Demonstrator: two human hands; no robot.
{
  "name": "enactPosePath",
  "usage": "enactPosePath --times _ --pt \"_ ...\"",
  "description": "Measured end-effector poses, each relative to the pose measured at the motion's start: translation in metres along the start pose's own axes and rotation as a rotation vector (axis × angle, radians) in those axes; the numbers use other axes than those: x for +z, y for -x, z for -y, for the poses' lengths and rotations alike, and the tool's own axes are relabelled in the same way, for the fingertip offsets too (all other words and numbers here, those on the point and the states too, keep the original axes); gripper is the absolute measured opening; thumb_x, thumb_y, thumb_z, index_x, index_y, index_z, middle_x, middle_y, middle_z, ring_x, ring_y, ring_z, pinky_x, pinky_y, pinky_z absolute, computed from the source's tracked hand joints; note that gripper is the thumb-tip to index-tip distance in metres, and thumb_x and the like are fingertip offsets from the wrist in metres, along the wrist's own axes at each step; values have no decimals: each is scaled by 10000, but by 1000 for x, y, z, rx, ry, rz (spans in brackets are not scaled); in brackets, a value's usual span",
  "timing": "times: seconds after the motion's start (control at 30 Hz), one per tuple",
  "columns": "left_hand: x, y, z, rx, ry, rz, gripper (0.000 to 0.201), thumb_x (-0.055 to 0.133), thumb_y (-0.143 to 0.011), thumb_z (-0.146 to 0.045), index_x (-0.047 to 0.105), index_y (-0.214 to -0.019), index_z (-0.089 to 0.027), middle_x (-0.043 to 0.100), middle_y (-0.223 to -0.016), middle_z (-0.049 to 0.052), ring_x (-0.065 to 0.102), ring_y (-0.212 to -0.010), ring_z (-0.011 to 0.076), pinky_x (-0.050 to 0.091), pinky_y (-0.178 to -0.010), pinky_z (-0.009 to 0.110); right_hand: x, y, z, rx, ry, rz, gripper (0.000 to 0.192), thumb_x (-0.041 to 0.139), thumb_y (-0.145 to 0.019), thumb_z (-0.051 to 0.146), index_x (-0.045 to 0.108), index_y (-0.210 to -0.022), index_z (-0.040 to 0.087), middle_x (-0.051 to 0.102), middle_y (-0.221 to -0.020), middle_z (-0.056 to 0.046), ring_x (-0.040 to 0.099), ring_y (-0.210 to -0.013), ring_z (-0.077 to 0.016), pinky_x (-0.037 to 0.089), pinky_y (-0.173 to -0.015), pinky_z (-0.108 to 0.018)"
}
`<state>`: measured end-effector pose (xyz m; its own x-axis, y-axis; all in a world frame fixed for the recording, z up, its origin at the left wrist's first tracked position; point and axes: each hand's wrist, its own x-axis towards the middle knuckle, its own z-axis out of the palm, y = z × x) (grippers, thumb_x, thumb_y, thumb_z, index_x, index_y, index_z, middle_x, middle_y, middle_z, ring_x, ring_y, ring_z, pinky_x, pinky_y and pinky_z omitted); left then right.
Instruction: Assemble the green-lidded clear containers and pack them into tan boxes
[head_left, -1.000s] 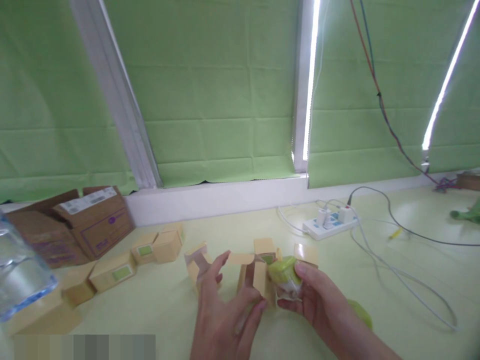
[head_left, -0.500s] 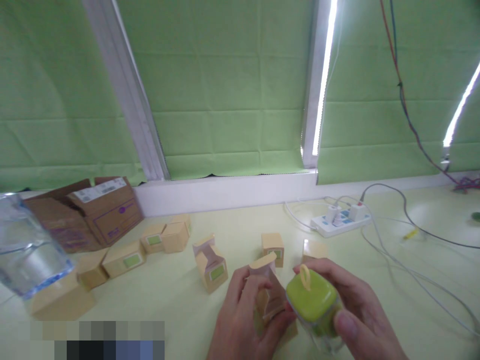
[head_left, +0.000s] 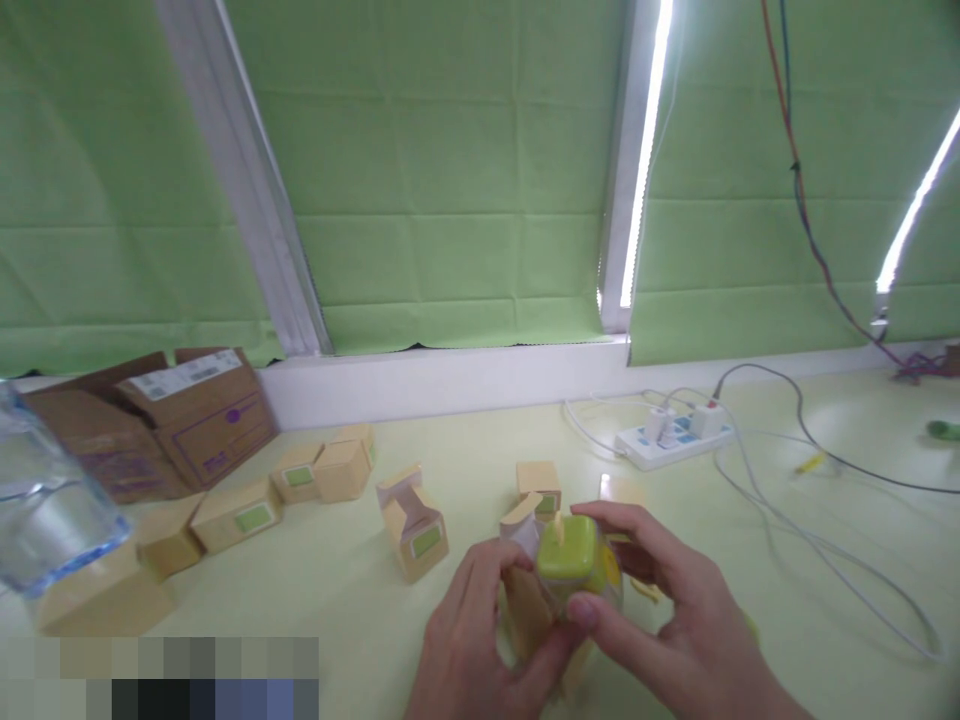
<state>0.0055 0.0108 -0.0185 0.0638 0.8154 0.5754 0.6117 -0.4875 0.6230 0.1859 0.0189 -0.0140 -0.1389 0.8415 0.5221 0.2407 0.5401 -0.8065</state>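
Observation:
My left hand (head_left: 472, 630) is closed around a small tan cardboard box (head_left: 526, 612) with its top flap raised. Between the fingers and thumb of my right hand (head_left: 675, 610) is a small clear container with a green lid (head_left: 571, 552) and a pale yellow loop on top. The container sits at the mouth of the box; how far its lower part reaches in is hidden. Another open-topped tan box (head_left: 414, 535) stands to the left. Just beyond my hands are a closed tan box (head_left: 538, 480) and one more box (head_left: 621, 488), partly covered by my right hand.
Several tan boxes (head_left: 236, 515) line the table's left side, before a large brown carton (head_left: 214, 430). A clear, blue-edged plastic object (head_left: 56, 500) is at far left. A white power strip (head_left: 671, 440) with plugs and trailing cables lies at right.
My right hand has moved the green-lidded container left, from beside the box to its opening. My left hand still holds the box. The view has shifted slightly.

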Motion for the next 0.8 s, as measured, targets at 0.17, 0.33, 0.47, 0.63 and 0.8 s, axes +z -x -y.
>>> enactPosePath --times 0.17,0.33,0.47,0.63,0.8 --pt "5 3 -2 18 3 -29 183 674 -827 -375 604 -956 -264 701 -850 15 651 -755 217 524 -702 310 5 2 -6 -1 18 -42 477 758 -832 321 567 -1267 274 669 -1239 -80 671 -1126 -271 580 -977 -387" --pt "8 5 -3 34 14 -53 178 686 -803 -309 591 -950 -273 716 -874 -8 664 -733 196 531 -683 284 5 -1 -5 14 53 -66 468 757 -827 299 563 -1253 291 676 -1221 -61 663 -1127 -269 553 -989 -410" --pt "5 5 0 104 -22 -9 196 693 -777 -226 570 -925 -260 725 -867 -6 690 -739 181 547 -664 257 9 -1 -5 96 -13 -62 451 765 -809 287 567 -1214 284 670 -1223 -59 659 -1125 -263 533 -1004 -415" --pt "7 6 -3 78 39 -10 168 628 -764 -203 562 -908 -261 724 -864 2 695 -739 182 544 -655 261 18 3 -7 146 -190 -77 515 803 -753 292 538 -1194 276 651 -1221 -67 627 -1169 -273 546 -965 -378" --pt "13 8 -8 31 131 -74 152 624 -780 -232 558 -915 -258 699 -841 -9 626 -656 156 517 -637 272 17 4 -2 148 -313 -33 385 673 -887 366 498 -1222 294 603 -1268 -76 597 -1195 -257 529 -958 -360"
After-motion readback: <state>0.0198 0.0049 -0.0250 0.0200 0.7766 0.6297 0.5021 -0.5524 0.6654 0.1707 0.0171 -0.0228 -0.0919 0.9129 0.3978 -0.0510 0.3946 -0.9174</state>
